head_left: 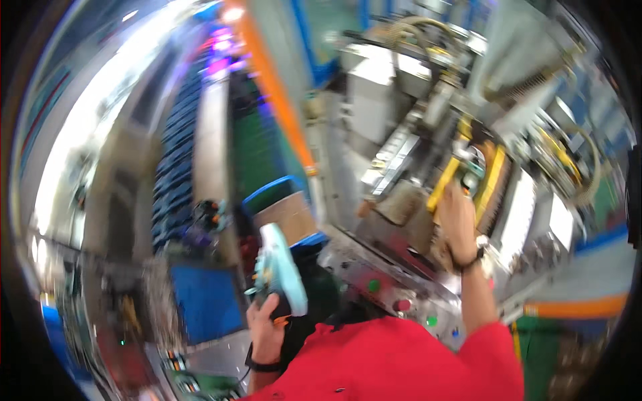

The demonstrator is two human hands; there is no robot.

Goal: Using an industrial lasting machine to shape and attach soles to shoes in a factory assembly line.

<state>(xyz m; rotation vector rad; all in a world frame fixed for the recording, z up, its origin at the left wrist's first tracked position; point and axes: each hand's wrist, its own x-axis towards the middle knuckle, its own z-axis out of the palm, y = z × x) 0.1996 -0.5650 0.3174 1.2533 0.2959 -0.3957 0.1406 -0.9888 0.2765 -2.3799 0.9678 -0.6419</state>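
My left hand (266, 327) is closed around the dark heel end of a shoe (284, 271) with a pale teal and white sole, held upright to the left of my body. Stretched forward, my right hand (458, 217) reaches into a machine between two yellow bars (491, 180). Just beyond its fingers lies a small pale-green and dark piece (473, 170), perhaps part of another shoe. Blur hides the right fingertips, so I cannot tell whether they grip it.
A panel (401, 294) with red and green buttons runs along the machine's front edge. To the left, a conveyor (177, 154) carries a row of dark blue pieces. A blue-rimmed bin (284, 214) with brown cardboard stands between them. An orange post (271, 87) rises beyond the bin.
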